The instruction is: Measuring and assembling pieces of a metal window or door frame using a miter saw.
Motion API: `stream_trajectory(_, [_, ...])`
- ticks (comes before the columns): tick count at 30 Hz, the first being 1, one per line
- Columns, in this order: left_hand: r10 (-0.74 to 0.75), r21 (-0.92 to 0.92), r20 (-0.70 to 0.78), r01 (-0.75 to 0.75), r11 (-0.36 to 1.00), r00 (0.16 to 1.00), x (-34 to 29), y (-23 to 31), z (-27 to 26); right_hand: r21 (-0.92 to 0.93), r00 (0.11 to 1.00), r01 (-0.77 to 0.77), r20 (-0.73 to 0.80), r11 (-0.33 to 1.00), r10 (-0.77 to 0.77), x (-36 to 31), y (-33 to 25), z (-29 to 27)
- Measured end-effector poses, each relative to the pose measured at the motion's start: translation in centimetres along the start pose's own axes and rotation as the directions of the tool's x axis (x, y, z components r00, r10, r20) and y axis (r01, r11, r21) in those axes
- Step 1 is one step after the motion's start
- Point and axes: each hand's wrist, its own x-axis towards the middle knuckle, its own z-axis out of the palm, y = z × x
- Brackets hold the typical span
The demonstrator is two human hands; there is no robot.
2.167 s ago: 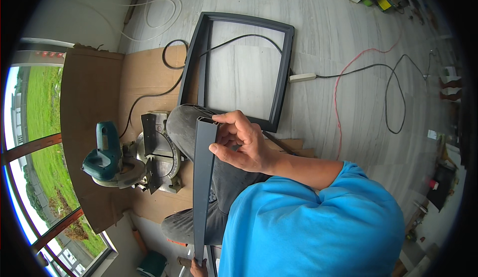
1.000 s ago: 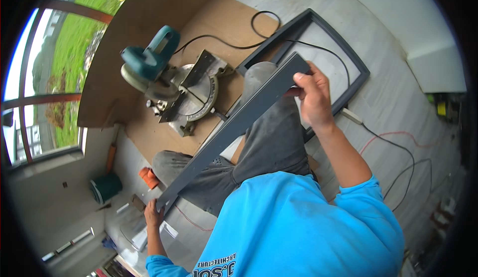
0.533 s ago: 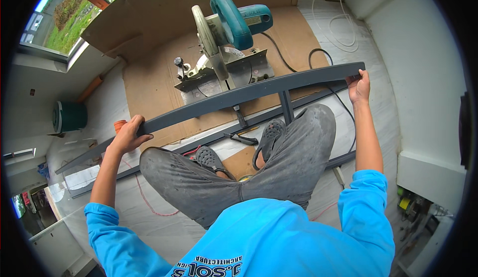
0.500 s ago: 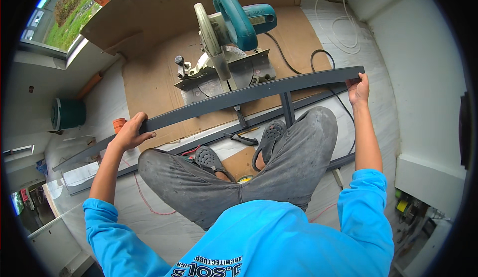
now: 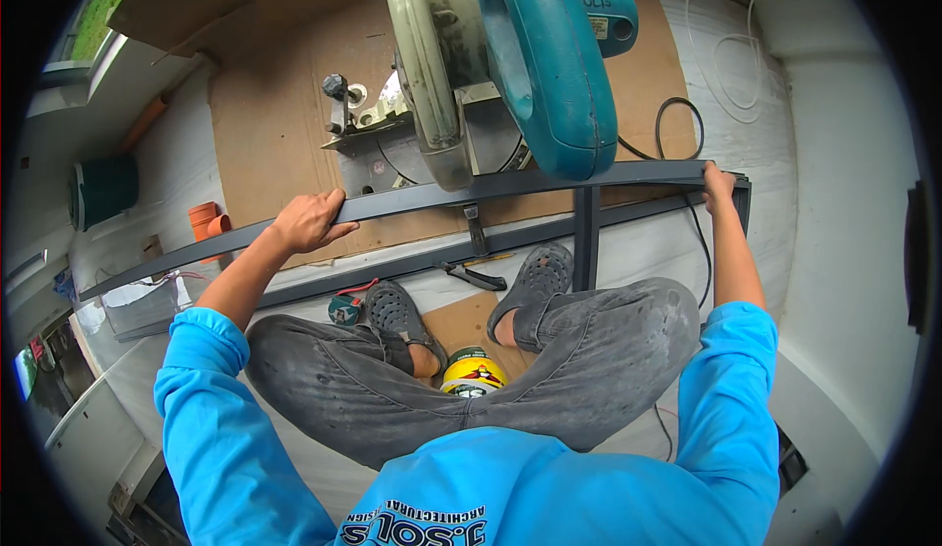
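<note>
A long dark grey metal bar (image 5: 412, 199) stretches from side to side in front of me, across the near side of a miter saw (image 5: 564, 75) with a teal handle and motor. My left hand (image 5: 312, 222) is closed over the bar left of the saw, thumb on the near side. At the bar's right end, my right hand (image 5: 719, 185) grips it, its fingers partly hidden behind the bar. The saw's head is raised, with its pale blade guard over the table. Beneath the bar, a dark upright crosspiece (image 5: 586, 237) reaches toward my right knee.
Brown cardboard (image 5: 265, 144) lies under the saw. A black cord (image 5: 677, 104) loops at right. Between my feet stands a yellow can (image 5: 474, 374), with a black-handled tool (image 5: 473, 276) beyond it. Orange pipe fittings (image 5: 206, 222) and a dark green bucket (image 5: 105, 193) are at left.
My view has come closer to the saw, which looks larger. My left hand and the bar's left part sit higher and further right. Both hands still grip the bar, and more of the yellow can shows.
</note>
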Motion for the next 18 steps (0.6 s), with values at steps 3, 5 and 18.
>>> stream_trajectory(3, [-0.040,0.020,0.000,0.040,0.999,0.999,-0.1,-1.5,-0.4,-0.772,0.249,0.599,0.433,-0.213,-0.866,-6.2,0.9,6.7])
stream_trajectory(5, [-0.029,0.018,-0.004,0.029,0.999,1.000,0.9,-2.7,-0.3,-0.509,0.262,0.804,0.767,-0.307,-0.585,-8.7,1.0,9.5])
stream_trajectory(18, [-0.454,-0.452,-0.166,0.342,0.824,0.875,4.7,-6.9,3.4,-0.488,0.372,0.793,0.862,-0.365,-0.346,-4.1,0.7,20.5])
